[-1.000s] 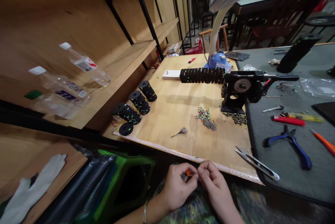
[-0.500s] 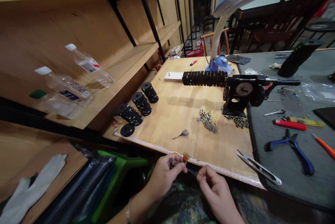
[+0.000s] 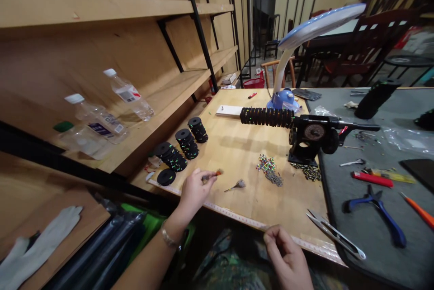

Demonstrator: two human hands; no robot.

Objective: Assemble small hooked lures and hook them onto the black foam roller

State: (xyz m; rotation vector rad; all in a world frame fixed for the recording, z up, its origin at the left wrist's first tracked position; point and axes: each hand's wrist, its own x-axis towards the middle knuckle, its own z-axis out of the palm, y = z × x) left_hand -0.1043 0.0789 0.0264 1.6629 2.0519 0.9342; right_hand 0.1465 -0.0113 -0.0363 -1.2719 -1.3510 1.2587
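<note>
Wooden shelving runs along the left side, with three clear plastic bottles (image 3: 101,116) lying on the lower shelf, and beside it a pale wooden board (image 3: 237,145) serves as the work surface, edged at the near side by a measuring tape strip (image 3: 237,216). Over that board the left hand (image 3: 195,190) reaches forward, fingers pinched closed on a small float (image 3: 214,173) — a thin piece with an orange tip that pokes out to the right of the fingertips, above the board and just left of a small feathery tuft (image 3: 237,184) that lies on the wood. The right hand (image 3: 286,258) sits low at the near edge of the board, loosely curled with thumb and forefinger drawn together; it may be pinching a fine line, but the view is too poor to tell.

Stacks of black spools (image 3: 181,145) lean in a row near the shelf, with one single spool (image 3: 166,176) flat near the tape. Further back a black winding machine (image 3: 310,138) carries a long row of spools on its shaft, and a blue-and-white desk lamp (image 3: 305,41) arches above it. A heap of coloured beads (image 3: 267,165) lies in front of the machine. On the grey mat (image 3: 373,217) to the right lie thread snips (image 3: 335,233), blue pliers (image 3: 376,206) and a red lighter (image 3: 371,179) — all well apart from both hands.
</note>
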